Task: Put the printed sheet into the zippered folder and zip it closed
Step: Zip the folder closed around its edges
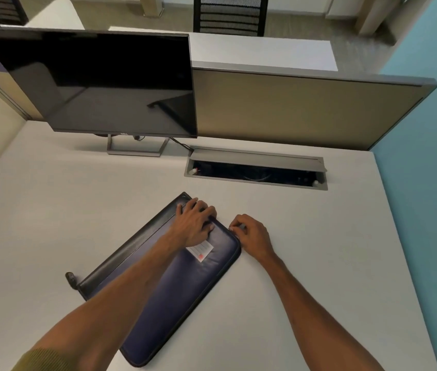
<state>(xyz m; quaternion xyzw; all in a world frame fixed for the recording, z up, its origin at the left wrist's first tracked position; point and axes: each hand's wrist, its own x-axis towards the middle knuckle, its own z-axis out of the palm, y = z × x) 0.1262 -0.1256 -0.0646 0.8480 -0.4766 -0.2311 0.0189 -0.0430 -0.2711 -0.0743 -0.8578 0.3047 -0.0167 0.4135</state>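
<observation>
A dark blue zippered folder (174, 287) with a black spine lies flat and closed, slanted across the desk. A small white label with a red mark (200, 251) is on its cover. My left hand (195, 222) presses down on the folder's far corner, fingers spread. At the folder's right far corner my right hand (252, 236) pinches something small on the edge, apparently the zipper pull. No printed sheet shows anywhere in view.
The white desk (319, 263) carries a black monitor (99, 84) at the back left and an open cable hatch (256, 172) behind the folder. A beige partition (305, 108) closes the back. A blue wall (431, 183) runs along the right.
</observation>
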